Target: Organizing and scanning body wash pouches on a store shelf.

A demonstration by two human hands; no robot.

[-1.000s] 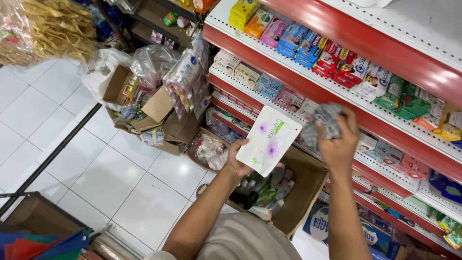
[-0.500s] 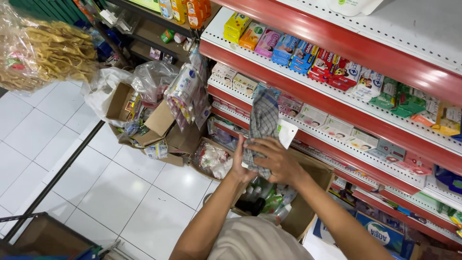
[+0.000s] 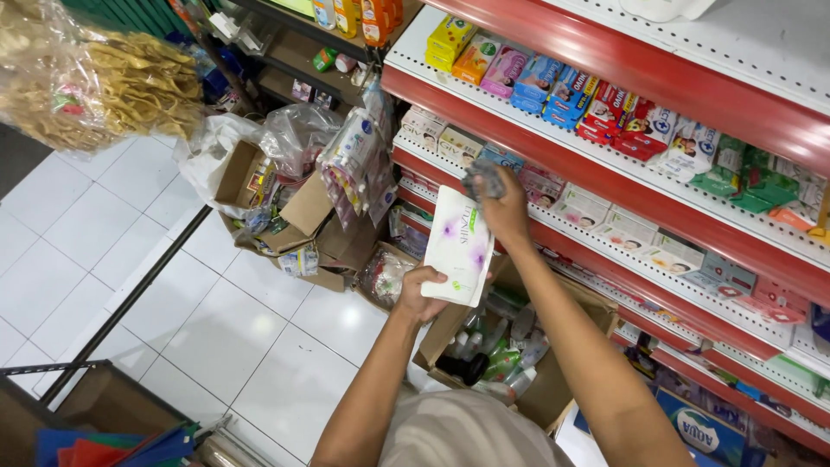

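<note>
White and glossy, the flat pack [image 3: 458, 246] sits in your left hand [image 3: 421, 294], fingers closed on its lower edge, thumb side toward you. It has purple flower prints and soft rounded corners, like a thin plastic pouch, and its long axis runs up and a little right, toward the shelf [image 3: 605, 186]. Your right hand [image 3: 501, 206] is above it and nearer the shelf, curled shut around a small grey crumpled wrapper [image 3: 484, 180]; how tight the grip is cannot be told. The pack's top edge lies just beside that hand's wrist, close to touching.

The shelf edges are red painted metal with pale price strips. Small card boxes [image 3: 622, 229] stand in a row on the level just behind your right hand, and brighter boxes [image 3: 553, 86] line the one above. Below your arms an open cardboard box [image 3: 553, 389] holds small bottles [image 3: 501, 359], green and white. Further left lie more brown cartons [image 3: 294, 207] and clear plastic bags [image 3: 298, 134] on the white tiled floor [image 3: 130, 285].
</note>
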